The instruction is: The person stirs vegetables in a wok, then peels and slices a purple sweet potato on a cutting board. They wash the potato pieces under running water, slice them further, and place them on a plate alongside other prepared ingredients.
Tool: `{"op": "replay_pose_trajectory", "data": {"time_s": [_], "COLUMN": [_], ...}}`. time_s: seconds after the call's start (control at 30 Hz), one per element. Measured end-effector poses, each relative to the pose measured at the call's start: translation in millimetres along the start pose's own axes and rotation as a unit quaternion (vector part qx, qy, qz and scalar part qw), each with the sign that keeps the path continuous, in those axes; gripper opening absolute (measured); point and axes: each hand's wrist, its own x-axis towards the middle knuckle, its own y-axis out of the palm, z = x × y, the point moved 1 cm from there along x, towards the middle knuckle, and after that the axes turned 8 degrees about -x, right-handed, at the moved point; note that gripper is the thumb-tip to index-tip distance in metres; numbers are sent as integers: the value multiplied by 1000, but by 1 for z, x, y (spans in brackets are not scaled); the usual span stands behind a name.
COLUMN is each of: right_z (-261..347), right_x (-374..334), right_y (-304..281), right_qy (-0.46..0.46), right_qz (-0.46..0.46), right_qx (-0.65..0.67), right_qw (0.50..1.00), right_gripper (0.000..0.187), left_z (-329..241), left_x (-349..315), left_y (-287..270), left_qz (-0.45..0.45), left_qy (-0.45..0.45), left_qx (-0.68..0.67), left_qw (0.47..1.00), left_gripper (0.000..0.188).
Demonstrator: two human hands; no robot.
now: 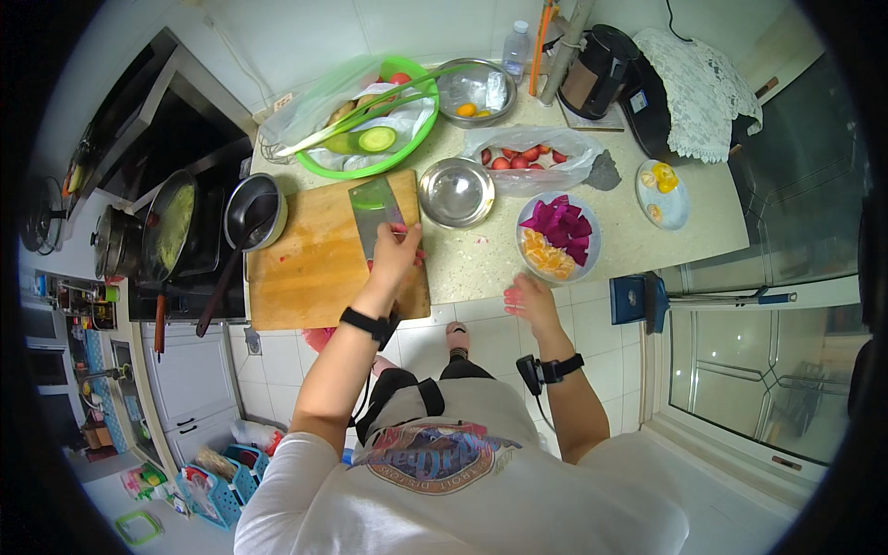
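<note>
A cleaver (368,202) with a broad metal blade lies along the right side of the wooden cutting board (305,259). My left hand (396,248) is over the blade's near end, its fingers closed; pink shows at the fingertips, and what they pinch is hidden. My right hand (529,303) is off the counter's front edge, just below a white bowl (595,242). Its pink-stained fingers are apart and hold nothing. In the bowl are magenta dragon fruit chunks (559,225) and orange segments (548,256). An empty steel bowl (456,192) stands between board and fruit bowl.
Behind the board is a green basket (319,169) of vegetables. A steel bowl (476,118), a plastic bag of red fruit (523,159) and a kettle (599,74) stand farther back. A small plate (673,211) sits right; a pan (173,227) and a pot with ladle (254,211) left.
</note>
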Motion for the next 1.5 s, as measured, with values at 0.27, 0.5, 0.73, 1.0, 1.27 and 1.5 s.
{"op": "replay_pose_trajectory", "data": {"time_s": [0.27,0.5,0.73,1.0,1.27,1.5], "right_z": [44,161,214,224,240,254], "right_x": [-6,51,90,88,181,243], "right_y": [-68,-123,-100,-91,-65,-50], "right_qy": [-75,-247,-591,-340,-297,-498], "right_qz": [-21,-146,-286,-29,197,167], "right_qx": [43,-9,-471,-745,-606,-684], "right_qw": [996,958,589,573,711,507], "right_gripper": [34,48,32,14,14,43], "left_z": [18,37,-11,-83,-58,-70], "left_x": [62,60,26,8,5,19], "left_y": [36,27,25,53,99,137], "left_qz": [49,-3,-105,114,151,37], "left_qy": [-105,-97,131,416,389,326], "left_qx": [39,-44,279,304,345,351], "left_qw": [992,994,945,849,841,877], "left_gripper": [61,62,56,30,34,34]}}
